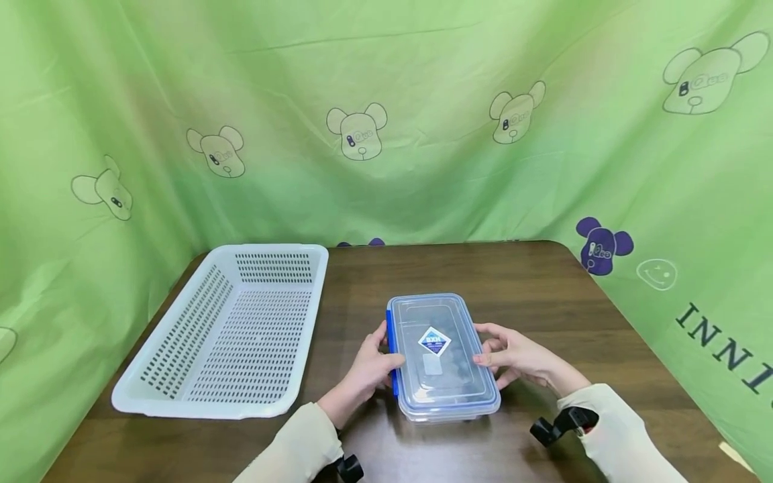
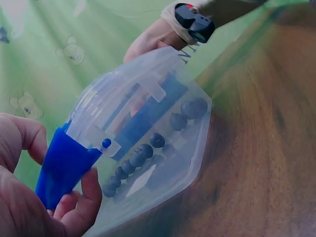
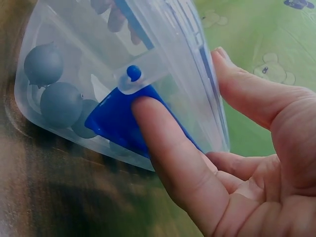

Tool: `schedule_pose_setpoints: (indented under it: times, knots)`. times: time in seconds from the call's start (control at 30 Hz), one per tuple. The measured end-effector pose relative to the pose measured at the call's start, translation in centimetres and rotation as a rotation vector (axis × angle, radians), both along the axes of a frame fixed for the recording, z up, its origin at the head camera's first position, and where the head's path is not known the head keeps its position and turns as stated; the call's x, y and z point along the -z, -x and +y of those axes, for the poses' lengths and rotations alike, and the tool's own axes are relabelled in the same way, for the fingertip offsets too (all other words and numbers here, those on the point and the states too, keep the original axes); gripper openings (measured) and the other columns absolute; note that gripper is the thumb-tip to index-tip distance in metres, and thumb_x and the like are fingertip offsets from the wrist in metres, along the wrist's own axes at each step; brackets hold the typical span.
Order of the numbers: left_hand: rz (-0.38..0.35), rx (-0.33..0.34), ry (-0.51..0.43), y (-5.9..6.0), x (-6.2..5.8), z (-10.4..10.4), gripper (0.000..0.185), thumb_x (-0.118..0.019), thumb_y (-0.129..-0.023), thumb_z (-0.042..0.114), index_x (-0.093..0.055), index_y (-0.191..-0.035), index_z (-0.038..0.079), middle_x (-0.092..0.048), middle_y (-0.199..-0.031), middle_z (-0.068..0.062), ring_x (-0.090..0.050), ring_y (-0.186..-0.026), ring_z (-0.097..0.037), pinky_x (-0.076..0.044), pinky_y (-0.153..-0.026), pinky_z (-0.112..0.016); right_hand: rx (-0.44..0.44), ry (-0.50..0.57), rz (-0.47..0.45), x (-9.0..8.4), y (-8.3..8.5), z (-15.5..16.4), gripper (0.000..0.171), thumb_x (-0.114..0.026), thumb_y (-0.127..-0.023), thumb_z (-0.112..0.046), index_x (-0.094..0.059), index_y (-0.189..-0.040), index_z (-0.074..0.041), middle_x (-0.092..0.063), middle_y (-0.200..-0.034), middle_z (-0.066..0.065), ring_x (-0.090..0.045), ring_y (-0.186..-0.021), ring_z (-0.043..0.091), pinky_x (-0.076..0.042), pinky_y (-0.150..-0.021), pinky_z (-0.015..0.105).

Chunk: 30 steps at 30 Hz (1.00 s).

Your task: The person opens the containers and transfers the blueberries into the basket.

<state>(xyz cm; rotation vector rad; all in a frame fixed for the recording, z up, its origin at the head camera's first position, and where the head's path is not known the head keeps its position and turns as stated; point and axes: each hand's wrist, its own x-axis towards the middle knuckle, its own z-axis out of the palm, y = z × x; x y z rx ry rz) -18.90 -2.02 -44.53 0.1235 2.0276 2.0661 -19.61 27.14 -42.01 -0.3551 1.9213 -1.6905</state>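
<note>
A clear plastic food container [image 1: 447, 386] with its lid on is held over the table between both hands. Its lid bears a blue diamond label [image 1: 434, 341]. Several dark round berries [image 2: 140, 154] show through the wall. My left hand [image 1: 371, 362] grips the left side, thumb on the lid edge, fingers curled below the blue latch [image 2: 69, 165]. My right hand [image 1: 519, 355] holds the opposite side, thumb on the lid edge; in the right wrist view, one finger presses the other blue latch [image 3: 118, 121], which hangs down from the lid.
A white perforated basket [image 1: 311, 322] stands on the left of the brown wooden table [image 1: 374, 275]. Green printed cloth [image 1: 423, 188] hangs behind and beside the table.
</note>
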Motion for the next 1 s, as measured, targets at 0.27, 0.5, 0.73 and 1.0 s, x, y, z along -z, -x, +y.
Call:
schedule_pose_setpoints:
  times: [0.27, 0.5, 0.73, 1.0]
  knots:
    - [0.088, -0.018, 0.115, -0.2, 0.3, -0.1, 0.089, -0.058, -0.065, -0.007, -0.034, -0.151, -0.001, -0.046, -0.116, -0.022, -0.054, -0.094, -0.031, -0.06, -0.072, -0.045, 0.01, -0.026, 0.002, 0.0, -0.1, -0.1, 0.087, -0.072, -0.092, -0.009, -0.011, -0.149, 0.014, -0.058, -0.086, 0.008, -0.065, -0.069, 0.016, -0.062, -0.054, 0.037]
    - [-0.126, 0.128, -0.181, 0.4, 0.7, -2.3, 0.089, -0.05, -0.066, -0.01, -0.033, -0.153, 0.004, -0.055, -0.114, -0.018, -0.066, -0.081, -0.029, -0.062, -0.061, -0.049, 0.01, -0.011, 0.018, 0.1, -0.2, -0.1, 0.085, -0.071, -0.093, -0.009, -0.011, -0.15, 0.015, -0.06, -0.09, 0.01, -0.067, -0.072, 0.017, -0.062, -0.056, 0.039]
    - [-0.221, 0.144, -0.293, 0.0, 2.1, -3.1, 0.078, -0.049, -0.082, -0.018, -0.023, -0.154, -0.005, -0.046, -0.126, -0.015, -0.064, -0.09, -0.02, -0.062, -0.073, -0.041, 0.015, 0.019, 0.02, 0.7, -0.3, 0.2, 0.083, -0.067, -0.096, -0.009, -0.009, -0.15, 0.015, -0.061, -0.094, 0.01, -0.069, -0.077, 0.019, -0.062, -0.057, 0.038]
    - [-0.131, 0.118, -0.259, -0.6, 3.1, -3.3, 0.083, -0.06, -0.081, -0.019, -0.02, -0.153, -0.007, -0.046, -0.128, -0.021, -0.062, -0.103, -0.022, -0.058, -0.081, -0.032, 0.048, 0.05, 0.015, 1.1, -0.5, 0.3, 0.085, -0.068, -0.095, -0.009, -0.008, -0.15, 0.016, -0.062, -0.101, 0.009, -0.07, -0.085, 0.022, -0.063, -0.061, 0.044]
